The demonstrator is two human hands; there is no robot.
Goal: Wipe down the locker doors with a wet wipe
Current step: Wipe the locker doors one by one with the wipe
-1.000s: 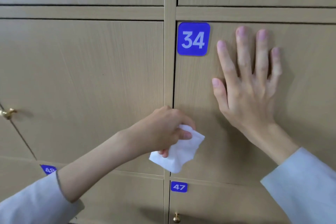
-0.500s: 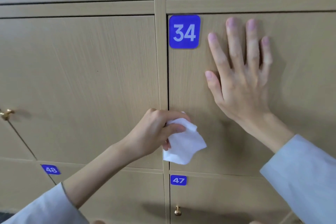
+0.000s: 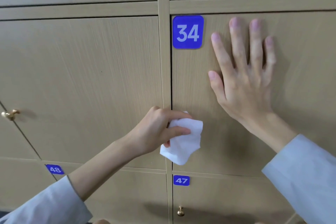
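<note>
The white wet wipe (image 3: 182, 142) is crumpled into a loose, soft wad — bunched and creased where it is held, its lower corner hanging free in a rounded flap — and it lies against the lower left part of the locker door (image 3: 227, 142) marked with the blue 34 number plate (image 3: 188, 32), well below that plate and just right of the dark gap along the door's left edge. The left hand (image 3: 160, 131) grips the wipe, thumb curled over its front and fingers folded behind it, the knuckles reaching across the vertical frame post (image 3: 164, 60) that runs down just left of the plate. The right hand (image 3: 243, 74) is spread flat on the same door, to the right of the plate, fingers straight and slightly fanned, pointing up, their tips level with the plate; the palm presses on the light wood-grain surface and holds nothing. Both forearms come out of pale grey-blue sleeves (image 3: 305, 182). Below the plate, past the door's bottom edge, sits a smaller blue 47 plate (image 3: 181, 180) with a brass knob (image 3: 180, 212) under it; lower left of the plate is a 48 plate (image 3: 55, 169), and far to its left, at the picture's edge, another brass knob (image 3: 10, 114) — on a neighbouring door.
</note>
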